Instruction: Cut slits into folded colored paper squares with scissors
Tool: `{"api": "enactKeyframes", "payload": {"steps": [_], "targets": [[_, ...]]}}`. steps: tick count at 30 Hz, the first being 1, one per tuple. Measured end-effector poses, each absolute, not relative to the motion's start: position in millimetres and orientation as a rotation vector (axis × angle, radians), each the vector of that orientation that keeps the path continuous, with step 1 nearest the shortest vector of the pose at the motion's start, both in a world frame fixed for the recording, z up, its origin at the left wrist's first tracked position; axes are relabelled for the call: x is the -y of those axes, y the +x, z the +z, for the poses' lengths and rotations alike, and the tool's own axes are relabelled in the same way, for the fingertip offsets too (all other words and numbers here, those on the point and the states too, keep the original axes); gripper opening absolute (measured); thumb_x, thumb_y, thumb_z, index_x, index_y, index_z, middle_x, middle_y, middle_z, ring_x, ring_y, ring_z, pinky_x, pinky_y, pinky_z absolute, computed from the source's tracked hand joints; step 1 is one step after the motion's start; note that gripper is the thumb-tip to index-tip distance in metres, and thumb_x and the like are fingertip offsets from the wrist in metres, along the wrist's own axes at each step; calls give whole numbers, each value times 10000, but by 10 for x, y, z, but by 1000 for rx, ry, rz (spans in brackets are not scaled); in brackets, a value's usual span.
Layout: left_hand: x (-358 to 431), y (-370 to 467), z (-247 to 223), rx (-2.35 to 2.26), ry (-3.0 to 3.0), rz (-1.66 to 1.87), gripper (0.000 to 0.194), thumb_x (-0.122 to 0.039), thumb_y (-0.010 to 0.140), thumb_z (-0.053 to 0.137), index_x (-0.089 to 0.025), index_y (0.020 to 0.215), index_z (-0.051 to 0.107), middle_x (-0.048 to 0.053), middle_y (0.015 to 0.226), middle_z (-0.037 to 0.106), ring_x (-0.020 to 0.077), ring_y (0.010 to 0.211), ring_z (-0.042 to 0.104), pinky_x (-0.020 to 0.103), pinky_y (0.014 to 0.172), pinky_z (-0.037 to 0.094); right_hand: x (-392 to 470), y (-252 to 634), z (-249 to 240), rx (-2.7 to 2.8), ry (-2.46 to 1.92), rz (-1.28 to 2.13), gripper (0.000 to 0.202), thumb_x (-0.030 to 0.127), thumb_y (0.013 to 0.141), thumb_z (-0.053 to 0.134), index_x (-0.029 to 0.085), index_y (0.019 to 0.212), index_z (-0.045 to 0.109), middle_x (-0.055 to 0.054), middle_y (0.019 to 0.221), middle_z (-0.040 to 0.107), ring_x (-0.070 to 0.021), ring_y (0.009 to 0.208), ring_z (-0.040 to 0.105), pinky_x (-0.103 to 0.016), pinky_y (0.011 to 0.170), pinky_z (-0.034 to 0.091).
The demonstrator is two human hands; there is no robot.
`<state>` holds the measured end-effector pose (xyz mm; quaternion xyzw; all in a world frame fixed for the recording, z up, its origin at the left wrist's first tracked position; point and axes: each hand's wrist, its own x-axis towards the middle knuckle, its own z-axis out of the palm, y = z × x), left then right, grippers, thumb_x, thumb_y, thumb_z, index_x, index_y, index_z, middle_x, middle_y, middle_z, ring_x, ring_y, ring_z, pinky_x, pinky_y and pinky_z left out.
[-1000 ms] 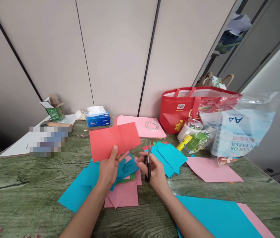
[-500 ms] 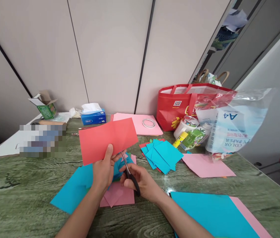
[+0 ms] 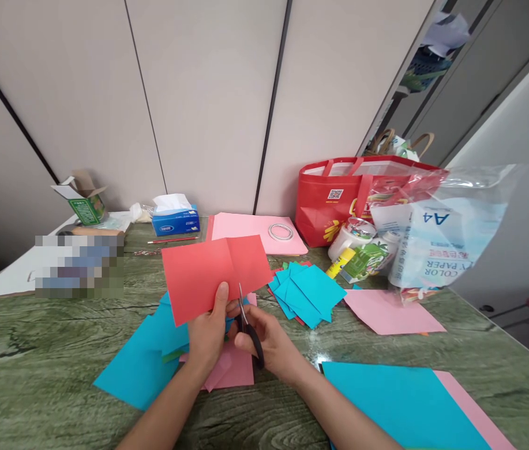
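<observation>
My left hand (image 3: pixel 209 334) is closed on a red sheet of paper (image 3: pixel 199 275), thumb on its front face and fingers behind. A crease runs down the sheet right of its middle. My right hand (image 3: pixel 267 340) grips black-handled scissors (image 3: pixel 255 344), their blades pointing up. One blade lies in front of the sheet's lower edge; the other seems to be behind it. Below my hands lie blue paper (image 3: pixel 140 362) and pink paper (image 3: pixel 239 369), partly covered by my left hand. To the right sits a pile of small blue squares (image 3: pixel 311 290) with red and green edges showing.
At the back are a tissue box (image 3: pixel 175 220), pink sheets (image 3: pixel 246 231) with metal rings, and a red bag (image 3: pixel 316 206). A glue stick (image 3: pixel 341 262) and a plastic A4 paper pack (image 3: pixel 438 237) stand at right. Large blue sheets (image 3: pixel 396 400) lie at front right.
My left hand has moved right and slightly down with the red paper, bringing it further over the scissors. The crease now shows clearly. My right hand has hardly moved.
</observation>
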<state>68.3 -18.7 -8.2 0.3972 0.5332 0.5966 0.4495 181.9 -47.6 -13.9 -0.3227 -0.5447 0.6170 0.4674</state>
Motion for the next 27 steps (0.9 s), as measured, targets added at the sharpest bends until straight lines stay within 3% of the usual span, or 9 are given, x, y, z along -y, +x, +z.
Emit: {"api": "enactKeyframes", "payload": {"steps": [5,15,27], "targets": [[216,699,-15,-1547,1172,1474,260,-447,709,548,-209,798,604,61,913,663,254,907,583,344,842,402,480,1825,-166,1313,-773,1533,395,432,660,661,182,949,559,-2,728,529,-122,639,454,-219,579,365],[238,722,28,-1509,1079,1623,198,-392,645,632,-243,775,625,37,894,672,265,1005,547,338,904,361,499,1818,-127,1304,-800,1534,410,437,632,679,197,944,563,-4,780,521,-126,654,455,-220,588,376],[236,717,-11,-1624,1248,1500,223,-425,723,534,-246,853,560,35,982,646,235,1009,544,314,900,369,497,1823,-130,1271,-786,1548,439,401,568,736,202,918,562,19,750,485,-116,645,428,-219,601,362]]}}
